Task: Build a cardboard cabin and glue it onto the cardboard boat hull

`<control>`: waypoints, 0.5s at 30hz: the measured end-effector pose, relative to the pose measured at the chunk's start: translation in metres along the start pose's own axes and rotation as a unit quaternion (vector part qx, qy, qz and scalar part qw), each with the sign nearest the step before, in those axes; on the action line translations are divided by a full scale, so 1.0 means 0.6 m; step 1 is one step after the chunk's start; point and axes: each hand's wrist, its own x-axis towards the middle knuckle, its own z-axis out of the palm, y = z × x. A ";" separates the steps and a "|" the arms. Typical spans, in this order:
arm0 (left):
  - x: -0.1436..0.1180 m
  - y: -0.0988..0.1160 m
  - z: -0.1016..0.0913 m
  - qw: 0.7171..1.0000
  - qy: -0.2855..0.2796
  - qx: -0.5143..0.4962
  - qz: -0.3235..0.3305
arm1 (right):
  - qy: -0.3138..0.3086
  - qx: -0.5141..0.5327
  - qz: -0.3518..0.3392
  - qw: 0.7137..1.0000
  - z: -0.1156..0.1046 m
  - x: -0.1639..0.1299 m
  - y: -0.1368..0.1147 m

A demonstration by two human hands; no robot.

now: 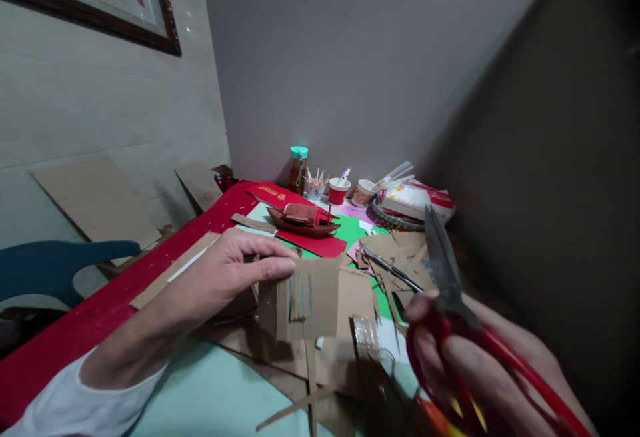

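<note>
A flat cardboard piece (305, 298), marked with blue lines, is held up above the middle of the desk (75, 330), pinched at its upper left corner by the left hand (235, 274), with its long axis roughly level. The right hand (480, 370) is closed around red-handled scissors (445, 277), whose blades point up and away just to the right of the piece, so the left hand is nearer. Cardboard scraps (400, 254) are strewn toward the far edge, where a small model boat (303, 219) and paper cups (339, 190) are set before a grey wall (350, 57).
</note>
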 end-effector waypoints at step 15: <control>-0.007 0.007 0.093 0.965 0.210 0.135 0.087 | 0.100 0.151 -0.050 0.982 0.047 0.013 0.027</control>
